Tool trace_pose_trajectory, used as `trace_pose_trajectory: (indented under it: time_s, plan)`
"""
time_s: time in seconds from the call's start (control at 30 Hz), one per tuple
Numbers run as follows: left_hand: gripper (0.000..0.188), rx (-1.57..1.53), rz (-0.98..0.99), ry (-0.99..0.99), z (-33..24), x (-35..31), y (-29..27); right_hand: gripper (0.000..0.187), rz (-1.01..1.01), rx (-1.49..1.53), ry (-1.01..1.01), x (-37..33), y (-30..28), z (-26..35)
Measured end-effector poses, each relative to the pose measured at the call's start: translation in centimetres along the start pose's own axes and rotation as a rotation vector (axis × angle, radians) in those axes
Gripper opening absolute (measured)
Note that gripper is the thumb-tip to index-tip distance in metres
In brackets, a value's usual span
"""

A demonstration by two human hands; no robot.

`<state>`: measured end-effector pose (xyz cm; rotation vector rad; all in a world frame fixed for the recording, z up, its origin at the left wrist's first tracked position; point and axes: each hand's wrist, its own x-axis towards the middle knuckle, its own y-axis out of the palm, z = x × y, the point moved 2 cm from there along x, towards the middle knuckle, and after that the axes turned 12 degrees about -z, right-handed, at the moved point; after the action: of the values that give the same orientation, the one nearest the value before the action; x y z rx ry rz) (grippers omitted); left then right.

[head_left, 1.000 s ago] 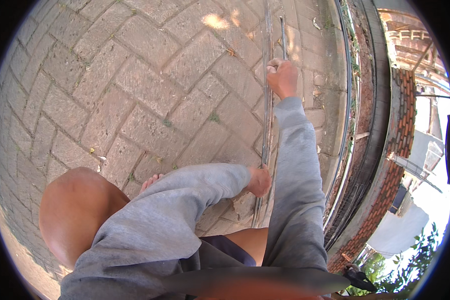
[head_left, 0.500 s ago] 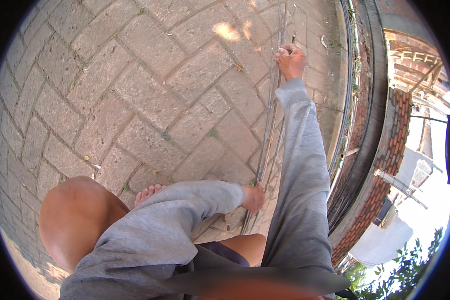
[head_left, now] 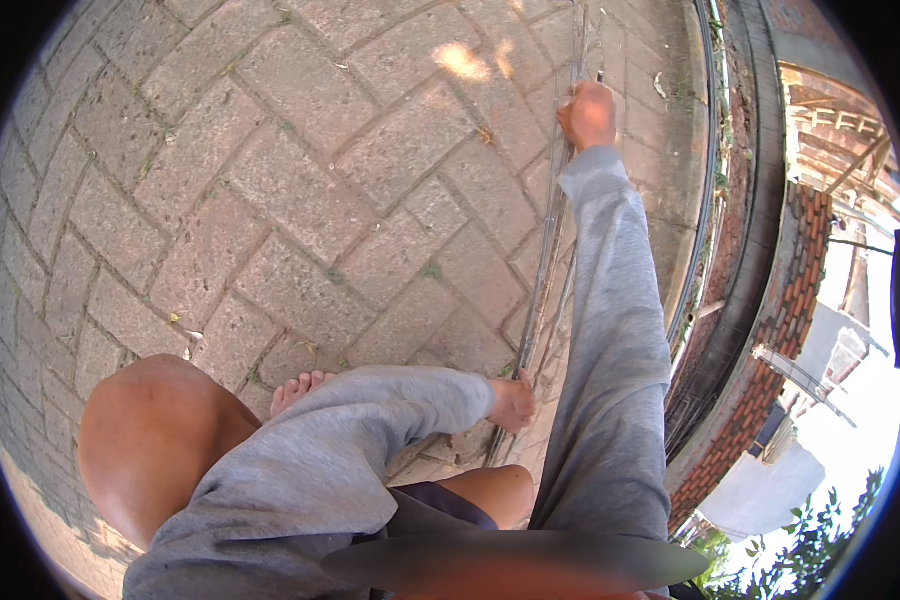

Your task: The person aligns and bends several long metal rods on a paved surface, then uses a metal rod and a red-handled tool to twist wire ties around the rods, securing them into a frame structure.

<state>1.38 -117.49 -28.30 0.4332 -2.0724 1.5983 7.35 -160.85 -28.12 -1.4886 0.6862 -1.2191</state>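
A bundle of long, thin grey-brown metal rods (head_left: 547,245) lies along the paving, running from the far edge down past my knees. My right hand (head_left: 588,115), arm stretched out, is closed in a fist around the rods at their far part. Closer to my body, my left hand (head_left: 513,403) is closed on the same bundle, its fingertips partly hidden. Between the two hands the rods lie nearly side by side, with slight gaps. A short dark rod end (head_left: 601,76) shows just beyond my right fist.
Stone paving blocks (head_left: 300,190) spread over the left and middle. My bare knee (head_left: 155,440) and foot (head_left: 298,388) are at lower left. To the right run a concrete curb (head_left: 685,190), dark pipes (head_left: 712,150) and a brick wall (head_left: 805,235).
My right hand has turned over, from fingers curled and visible to a fist with its back showing. The left hand stays on the rods; the view has shifted slightly.
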Motion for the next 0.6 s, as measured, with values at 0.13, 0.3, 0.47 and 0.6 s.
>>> trace_pose_trajectory:
  time_s: [0.13,0.3,0.47,0.6]
  plan:
    - [0.029,-0.003,-0.001,-0.012,0.2,-0.2,-0.8,0.016,-0.018,-0.252,-0.083,-0.3,-0.1,0.8]
    - [0.026,-0.041,-0.017,-0.048,0.0,-0.8,-1.0,0.019,-0.242,0.218,0.170,-1.9,-3.1,1.8]
    - [0.022,0.064,-0.104,-0.067,-0.6,-1.0,-0.6,0.013,-0.386,0.676,0.654,-11.5,-10.2,1.3]
    - [0.016,0.167,-0.080,-0.047,-0.3,-1.3,-1.0,0.014,-0.419,0.628,0.709,-22.4,-15.1,0.7]
